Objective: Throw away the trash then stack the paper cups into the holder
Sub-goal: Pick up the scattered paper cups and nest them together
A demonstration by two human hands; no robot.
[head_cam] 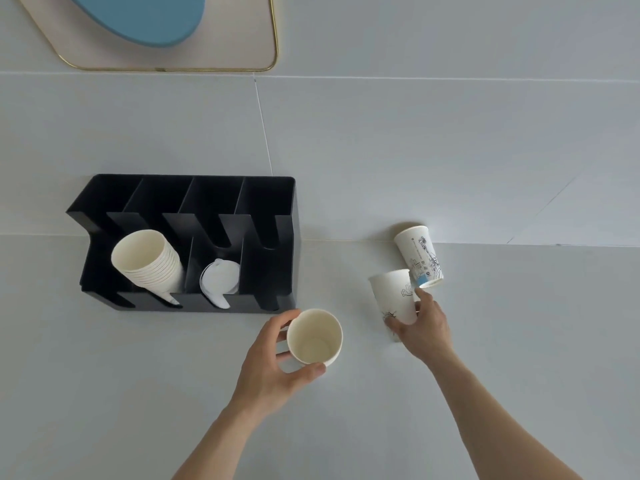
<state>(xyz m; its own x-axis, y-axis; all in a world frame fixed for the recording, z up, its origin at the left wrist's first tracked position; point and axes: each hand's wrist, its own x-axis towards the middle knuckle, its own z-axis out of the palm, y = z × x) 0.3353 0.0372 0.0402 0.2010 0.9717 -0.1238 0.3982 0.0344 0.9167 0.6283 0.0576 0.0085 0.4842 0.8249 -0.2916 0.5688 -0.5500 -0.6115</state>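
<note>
From my remote seat I saw the left hand (pixel 273 362) wrapped around a plain cream paper cup (pixel 314 337), its fingers (pixel 282 325) curled along the far side and the thumb pressed against the near rim. The cup's mouth faced up toward the camera, showing an empty inside, and it sat just in front of the right corner of the black cup holder (pixel 187 242).

The right hand (pixel 425 327) gripped a printed white cup (pixel 394 297) near its base, fingers closed round it, the cup tilted with its open mouth pointing away and to the left. Just beyond it stood a second printed cup (pixel 419 256), upside down on the pale counter (pixel 485 341) with a line drawing on its side; the held cup looked to be touching it or very nearly, I could not tell which. A small blue patch (pixel 423 280) showed where the two met.

Inside the holder, a nested stack of cream cups (pixel 145 263) lay on its side in the second slot from the left, mouths facing up and left. The next slot to the right held white lids (pixel 220 280). The rightmost slot looked bare.

On the wall behind hung a gold-rimmed mirror (pixel 273 36) reflecting a blue shape (pixel 145 15).
</note>
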